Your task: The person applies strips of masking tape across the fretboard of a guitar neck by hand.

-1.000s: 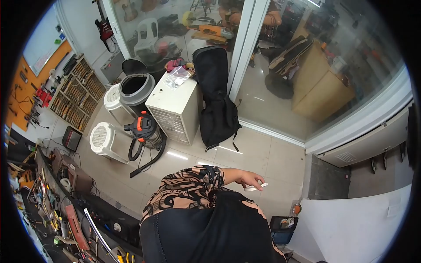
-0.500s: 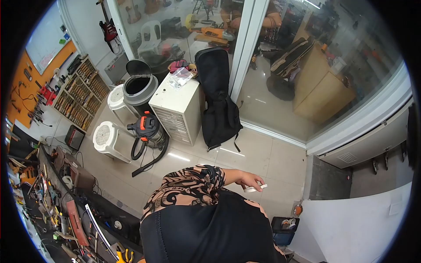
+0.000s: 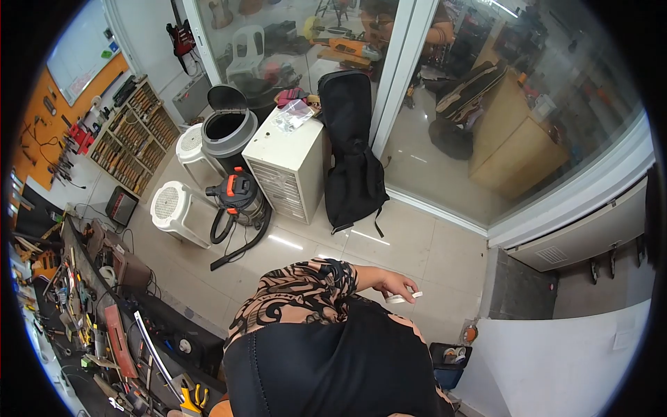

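Observation:
My left hand [image 3: 397,283] is in front of my body, its forearm coming out of a black-and-tan patterned sleeve [image 3: 299,288]. Its fingers are closed on a thin white ring, which looks like a roll of tape [image 3: 404,298], seen nearly edge-on. Below the hand, my torso is covered by black cloth [image 3: 326,368]. Nowhere in view is my right hand.
A cluttered tool bench [image 3: 114,333] runs along the left. Ahead stand white stools [image 3: 182,208], a vacuum cleaner [image 3: 240,194], a bin [image 3: 229,132], a drawer cabinet [image 3: 285,170] and a black instrument bag [image 3: 351,153]. Sliding glass doors [image 3: 410,69] rise behind.
The view has shifted slightly, so the room's contents sit a little further right and the vacuum cleaner higher. My left hand keeps hold of the roll of tape in nearly the same place.

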A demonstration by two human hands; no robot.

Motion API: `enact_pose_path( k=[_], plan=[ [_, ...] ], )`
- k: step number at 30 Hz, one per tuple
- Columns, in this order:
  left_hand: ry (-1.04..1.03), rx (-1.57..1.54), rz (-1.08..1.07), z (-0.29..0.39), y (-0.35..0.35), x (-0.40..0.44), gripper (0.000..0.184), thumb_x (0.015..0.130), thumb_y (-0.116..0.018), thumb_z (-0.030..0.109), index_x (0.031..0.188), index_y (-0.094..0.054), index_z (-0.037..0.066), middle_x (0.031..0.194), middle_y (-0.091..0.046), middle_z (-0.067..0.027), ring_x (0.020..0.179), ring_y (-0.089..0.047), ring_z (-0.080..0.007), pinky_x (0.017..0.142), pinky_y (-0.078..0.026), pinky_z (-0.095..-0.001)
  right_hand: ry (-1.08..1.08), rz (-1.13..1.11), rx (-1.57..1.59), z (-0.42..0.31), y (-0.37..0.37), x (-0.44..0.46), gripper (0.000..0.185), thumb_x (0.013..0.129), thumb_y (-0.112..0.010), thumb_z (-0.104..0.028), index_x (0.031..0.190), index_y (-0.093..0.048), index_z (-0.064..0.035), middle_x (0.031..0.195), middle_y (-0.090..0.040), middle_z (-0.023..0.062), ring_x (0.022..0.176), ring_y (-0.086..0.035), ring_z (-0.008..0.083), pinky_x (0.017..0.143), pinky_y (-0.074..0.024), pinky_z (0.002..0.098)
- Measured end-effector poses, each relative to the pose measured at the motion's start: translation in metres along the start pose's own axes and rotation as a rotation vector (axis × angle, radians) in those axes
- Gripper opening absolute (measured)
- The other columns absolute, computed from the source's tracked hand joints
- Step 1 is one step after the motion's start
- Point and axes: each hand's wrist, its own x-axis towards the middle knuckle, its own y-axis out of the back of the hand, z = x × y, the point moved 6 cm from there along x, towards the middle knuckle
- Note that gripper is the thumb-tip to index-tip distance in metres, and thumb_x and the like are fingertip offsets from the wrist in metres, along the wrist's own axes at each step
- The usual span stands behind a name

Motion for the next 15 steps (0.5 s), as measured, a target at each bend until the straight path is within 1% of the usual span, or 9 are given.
enact_pose_path(
  k=[8,15],
  plan=[
    [0.025,0.001,0.029,0.004,0.003,-0.010,0.053,0.081,-0.075,0.037,0.128,-0.054,0.023,0.116,-0.056,-0.0052,0.107,-0.054,-0.0219,0.084,-0.049,-0.0467,-0.020,0.005,-0.001,0.008,0.001,0.001,0.048,0.087,-0.061,-0.043,0.123,-0.059,-0.0110,0.119,-0.060,0.0166,0.106,-0.059,0.0351,0.091,-0.0472,0.0470],
    [0.027,0.023,-0.024,0.010,-0.007,0.005,0.054,0.081,-0.075,0.038,0.128,-0.054,0.023,0.117,-0.056,-0.0063,0.109,-0.054,-0.0225,0.084,-0.049,-0.0473,-0.064,0.017,-0.003,0.021,0.004,0.000,0.048,0.087,-0.061,-0.044,0.122,-0.060,-0.0117,0.120,-0.060,0.0158,0.106,-0.059,0.0349,0.092,-0.0466,0.0472]
  ],
)
